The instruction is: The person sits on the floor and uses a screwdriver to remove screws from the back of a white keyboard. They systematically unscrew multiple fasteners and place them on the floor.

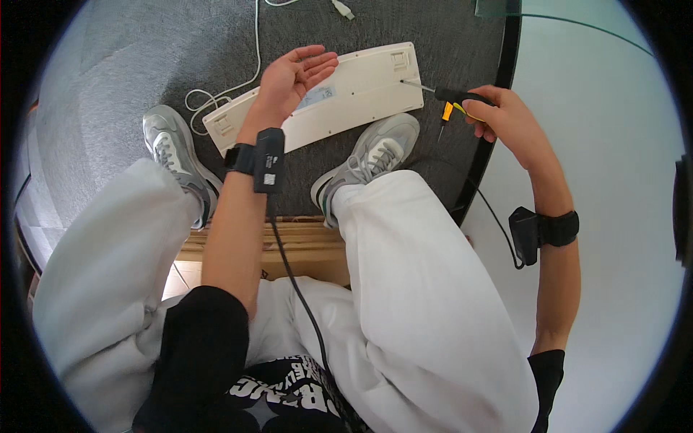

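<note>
A cream keyboard [345, 115] lies face down on the dark grey carpet, its underside dotted with small screw holes. A pale label in its middle is partly hidden by my left hand [294, 78]. That hand is over the keyboard's far edge, palm turned up, fingers stretched out and nothing in them. In my right hand [498, 115] is a screwdriver [455, 95] with a black and yellow handle. Its metal shaft points left, and the tip is at a hole near the keyboard's right end. Just below it, a small yellow-handled screwdriver [446, 114] rests on the carpet.
A white cable [258, 50] curls at the keyboard's left end, and a white USB plug [343, 9] lies beyond. My grey shoes [379, 148] flank the near side. A white surface [613, 144] stands to the right. Black cables run from both wrist bands.
</note>
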### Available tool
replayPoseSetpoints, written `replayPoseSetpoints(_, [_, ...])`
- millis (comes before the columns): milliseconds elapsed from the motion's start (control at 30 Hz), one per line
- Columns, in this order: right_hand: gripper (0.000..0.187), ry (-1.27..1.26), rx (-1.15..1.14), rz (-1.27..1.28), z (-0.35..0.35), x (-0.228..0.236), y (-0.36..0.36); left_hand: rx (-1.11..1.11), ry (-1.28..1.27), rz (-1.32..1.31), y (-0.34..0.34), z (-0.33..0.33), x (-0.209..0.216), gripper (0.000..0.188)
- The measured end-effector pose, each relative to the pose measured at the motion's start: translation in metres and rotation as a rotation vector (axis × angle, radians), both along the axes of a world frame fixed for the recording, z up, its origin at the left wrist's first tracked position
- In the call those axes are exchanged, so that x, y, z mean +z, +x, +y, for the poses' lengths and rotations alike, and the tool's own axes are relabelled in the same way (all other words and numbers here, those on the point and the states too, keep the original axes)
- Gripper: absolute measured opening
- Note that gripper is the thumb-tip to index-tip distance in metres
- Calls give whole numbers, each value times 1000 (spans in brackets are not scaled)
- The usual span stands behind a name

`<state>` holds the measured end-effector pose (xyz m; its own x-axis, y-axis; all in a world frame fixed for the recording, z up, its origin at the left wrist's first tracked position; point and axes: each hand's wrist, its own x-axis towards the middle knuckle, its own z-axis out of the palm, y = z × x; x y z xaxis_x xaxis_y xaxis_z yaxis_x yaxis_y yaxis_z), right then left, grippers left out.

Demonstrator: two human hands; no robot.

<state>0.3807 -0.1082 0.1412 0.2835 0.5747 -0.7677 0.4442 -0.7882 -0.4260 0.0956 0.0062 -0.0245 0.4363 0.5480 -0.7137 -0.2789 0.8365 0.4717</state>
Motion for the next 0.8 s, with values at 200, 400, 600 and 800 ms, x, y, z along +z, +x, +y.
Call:
replayPoseSetpoints(200, [42, -84, -330, 127, 6, -6, -9, -65, 82, 42, 4, -5, -2, 45])
replayPoseSetpoints(400, [38, -141, -216, 129, 17, -10, -15, -163, 139, 31, -4, -9, 0, 47])
replayPoseSetpoints(600, [38, -161, -123, 64, 18, -6, -17, -143, 106, 35, -3, -10, 2, 47])
replayPoseSetpoints(800, [42, -122, -22, -55, 17, -10, -20, -133, 124, 18, -4, -9, -5, 37])
